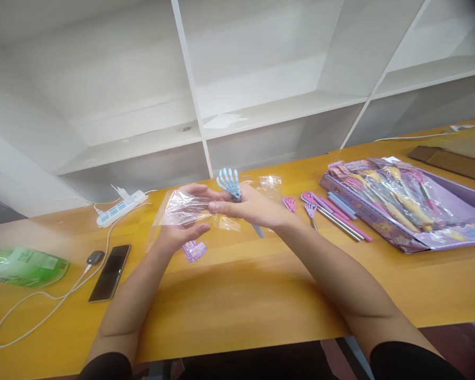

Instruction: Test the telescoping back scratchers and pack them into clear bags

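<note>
A clear plastic bag (186,208) lies across my left hand (184,221), whose fingers are curved and spread apart behind and around it. My right hand (247,206) is closed around a light blue skeleton-hand piece (229,182); its blue fingers stick up above my knuckles, and a blue-grey end shows below my palm. The right thumb presses on the edge of the clear bag. Small purple printed cards (195,251) lie on the table below my left hand. More clear plastic (269,184) lies behind my right hand.
Pink and purple hand-shaped pieces (311,210) and several coloured and metallic tubes (340,221) lie at right, beside a purple box (451,211) of wrapped items. At left are a power strip (121,210), phone (110,273), cable, dark small device (95,257) and green bag (26,266). Shelves stand behind.
</note>
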